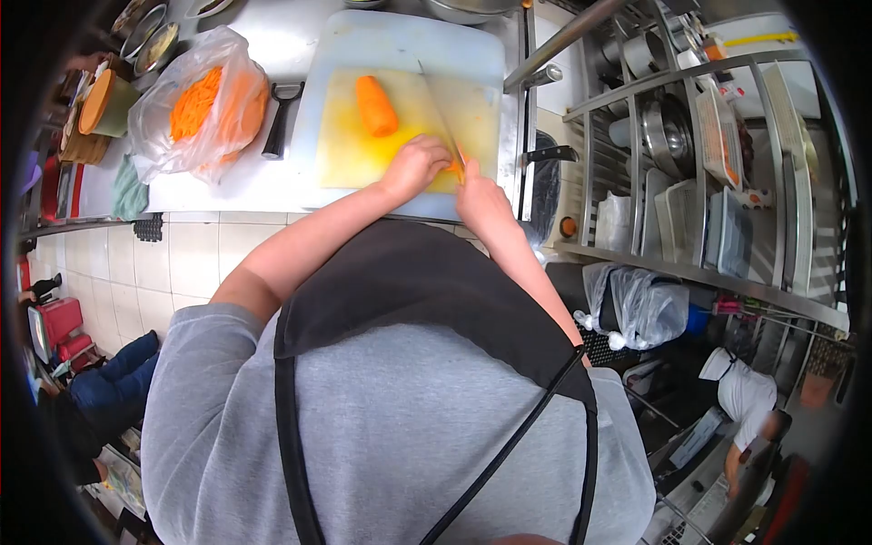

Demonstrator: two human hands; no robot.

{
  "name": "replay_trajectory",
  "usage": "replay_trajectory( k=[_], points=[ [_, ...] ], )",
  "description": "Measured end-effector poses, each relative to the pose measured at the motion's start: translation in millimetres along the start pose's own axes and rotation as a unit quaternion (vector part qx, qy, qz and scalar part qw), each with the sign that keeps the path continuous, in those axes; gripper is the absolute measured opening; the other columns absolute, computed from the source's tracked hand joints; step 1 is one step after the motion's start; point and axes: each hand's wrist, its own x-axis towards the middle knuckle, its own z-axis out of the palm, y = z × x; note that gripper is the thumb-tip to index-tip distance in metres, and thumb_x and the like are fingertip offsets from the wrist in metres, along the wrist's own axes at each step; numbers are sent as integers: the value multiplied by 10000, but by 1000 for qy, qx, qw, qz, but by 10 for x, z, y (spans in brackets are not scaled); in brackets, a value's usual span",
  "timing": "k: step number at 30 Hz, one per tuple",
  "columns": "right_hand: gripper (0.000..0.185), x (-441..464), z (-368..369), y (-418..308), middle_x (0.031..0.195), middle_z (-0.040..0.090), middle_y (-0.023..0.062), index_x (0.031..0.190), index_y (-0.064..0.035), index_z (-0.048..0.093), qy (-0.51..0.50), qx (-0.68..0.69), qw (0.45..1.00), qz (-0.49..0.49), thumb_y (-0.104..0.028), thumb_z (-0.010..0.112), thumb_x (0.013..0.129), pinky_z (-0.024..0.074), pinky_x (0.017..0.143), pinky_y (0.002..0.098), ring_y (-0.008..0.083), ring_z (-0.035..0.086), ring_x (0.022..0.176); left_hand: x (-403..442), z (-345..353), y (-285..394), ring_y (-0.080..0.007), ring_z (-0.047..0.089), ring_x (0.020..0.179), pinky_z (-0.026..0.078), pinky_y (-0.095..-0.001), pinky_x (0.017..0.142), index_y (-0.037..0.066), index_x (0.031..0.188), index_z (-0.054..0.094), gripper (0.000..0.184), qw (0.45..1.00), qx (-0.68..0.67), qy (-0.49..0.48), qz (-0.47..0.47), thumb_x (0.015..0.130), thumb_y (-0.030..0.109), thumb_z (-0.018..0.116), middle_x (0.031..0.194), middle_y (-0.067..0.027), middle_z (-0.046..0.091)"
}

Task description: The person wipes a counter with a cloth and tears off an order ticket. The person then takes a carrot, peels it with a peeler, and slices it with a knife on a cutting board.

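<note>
My right hand [480, 193] is wrapped round the handle of a long knife [440, 111], whose blade points away from me over the yellow-stained cutting board [341, 154]. Close to the blade's left side, my left hand [420, 165] has its fingers bent over a small orange piece, mostly hidden beneath them. A peeled carrot [375, 107] lies on the board beyond my left hand. This board rests on a larger pale blue board [409, 36]. To the left, a clear plastic bag [238, 68] holds cut carrot [195, 102], and a black-handled peeler [275, 127] lies beside it.
Metal bowls [159, 47] and a green cloth [129, 189] are at the left. A metal rack [590, 136] with pans and trays stands at the right. One person [745, 395] is at the lower right, another [113, 372] at the lower left.
</note>
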Motion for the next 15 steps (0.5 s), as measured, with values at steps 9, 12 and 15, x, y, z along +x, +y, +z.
replay_trajectory(
  k=[9,12,15],
  points=[
    [265,64,137,79,726,560,304,982,12,358,10,-9,1000,-11,-140,485,807,437,664,515,464,553,724,-8,12,8,-259,541,757,449,-340,685,18,728,619,46,1000,0,-9,-5,699,52,608,766,-79,589],
    [260,48,32,3,722,560,302,978,18,361,-14,-29,999,15,-137,484,808,436,660,517,465,552,723,-12,7,11,-258,539,765,447,-338,690,21,731,620,45,1000,6,-5,0,703,53,606,770,-76,588],
    [248,-165,-26,-44,715,560,299,969,24,367,-9,1,1000,14,-127,481,809,439,654,512,464,551,717,-23,-11,18,-258,539,769,447,-337,692,21,734,619,46,1000,10,-12,-12,702,51,606,775,-76,589]
  ],
)
